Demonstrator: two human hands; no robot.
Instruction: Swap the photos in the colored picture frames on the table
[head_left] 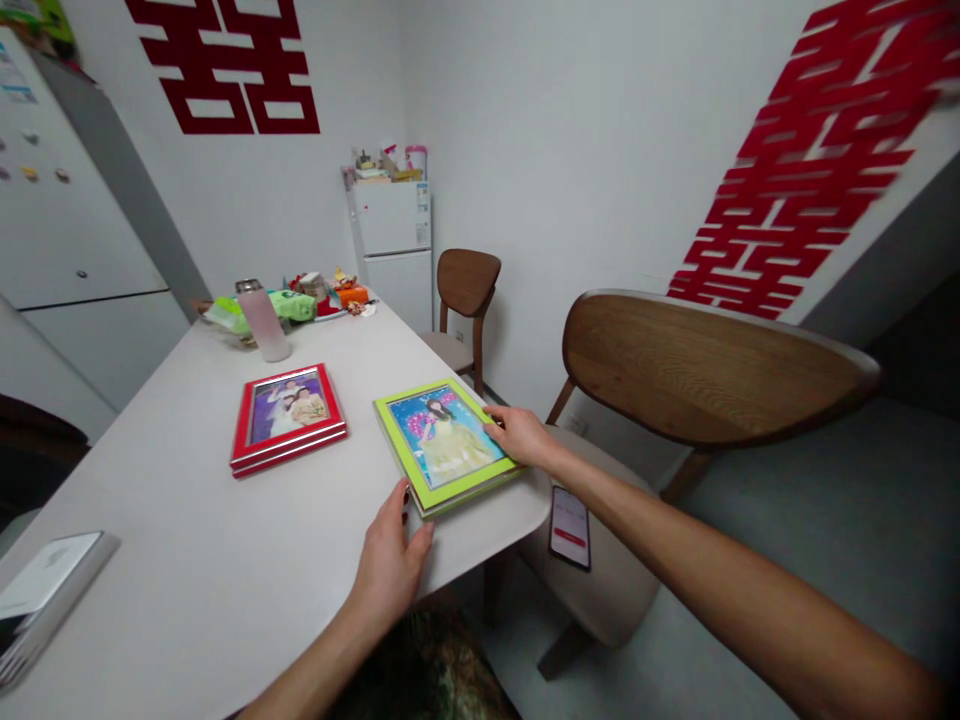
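A lime-green photo frame (442, 440) lies face up near the table's right corner. Its picture shows a person in a pale yellow dress against blue. My right hand (523, 436) grips the frame's right edge, fingertips over the rim; its thumb's place is not clear. At the near left corner of the frame, my left hand (394, 550) has its fingertips against or just beside the side edge. The left thumb stands apart from the fingers, close to the front edge. To the left lie red photo frames (289, 418), stacked, the top one with a group portrait.
On the white table (202, 560) are a pink bottle (264, 322), green packaging (292, 306) at the far end, and a white box (52, 580) at left. A wooden chair (712, 370) stands at right, with a phone (570, 528) on its seat. Another chair (469, 285) is behind.
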